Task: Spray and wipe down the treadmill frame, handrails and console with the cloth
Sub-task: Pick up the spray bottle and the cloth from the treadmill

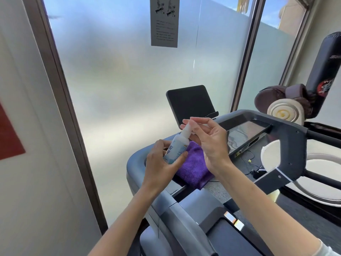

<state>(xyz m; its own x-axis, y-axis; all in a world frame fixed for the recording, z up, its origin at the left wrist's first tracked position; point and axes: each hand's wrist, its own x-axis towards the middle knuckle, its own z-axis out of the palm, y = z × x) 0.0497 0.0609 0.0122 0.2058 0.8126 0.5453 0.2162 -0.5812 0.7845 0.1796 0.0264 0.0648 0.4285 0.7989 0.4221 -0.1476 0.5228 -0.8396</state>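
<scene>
Treadmill (287, 137), one: grey frame filling the lower right, console panel glossy at 3 o'clock of the hands. Risk: spray aimed loosely could wet the console and the cables lying beyond it; judged likely if the nozzle fires before it is turned onto the cloth.

Tablet-like screen (190, 102), one: dark, propped at 12 o'clock of the hands. Risk: stray mist landing on it, since the nozzle sits just below it.

Cloth (191, 167), one: purple, folded, lying on the console's left edge under both hands. Risk: a brushing wrist could slide it off the edge toward 6 o'clock.

Left hand (162, 163), one: curled round the body of the bottle, thumb across its label.

Right hand (208, 141), one: fingertips gathered at the bottle's top, apparently on the cap or nozzle; whether pressing or twisting cannot be told.

Spray bottle (178, 146), one: small, white, tilted with its top toward 1 o'clock, held just above the cloth. Risk: a two-handed fumble at the top could drop the cap, or tip fluid out.
</scene>
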